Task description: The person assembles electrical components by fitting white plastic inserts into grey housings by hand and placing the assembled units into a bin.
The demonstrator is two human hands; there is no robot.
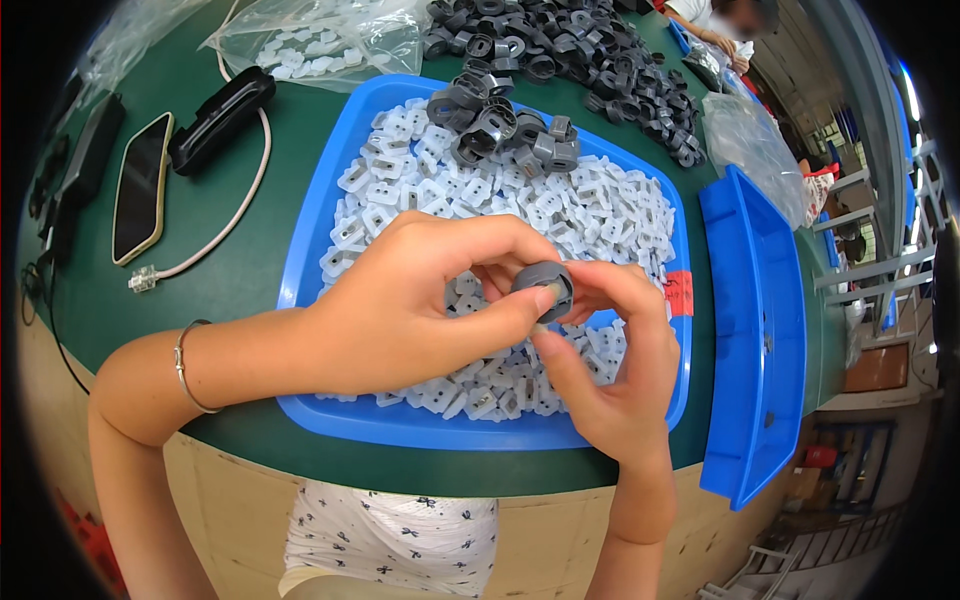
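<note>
Both my hands meet above a blue tray [305, 245], pinching one dark grey ring-shaped plastic part [538, 273] between them. My left hand [385, 305] grips it from the left, its thumb pressed against the opening. On the other side my right hand [625, 375] has thumb and fingers closed at the part's edge; whether a small white piece is also between the fingertips is hard to tell. Small translucent white plastic pieces [600, 210] fill the tray below. Several grey parts [490, 125] like the held one lie on them at the tray's far side.
A large pile of grey parts [560, 40] spreads beyond the tray. To the right stands a long blue bin [730, 350] beside a clear bag [750, 140]. Leftward lie a phone [142, 190], a black case [222, 120] and a cable [235, 215]. Another person [710, 30] sits at far right.
</note>
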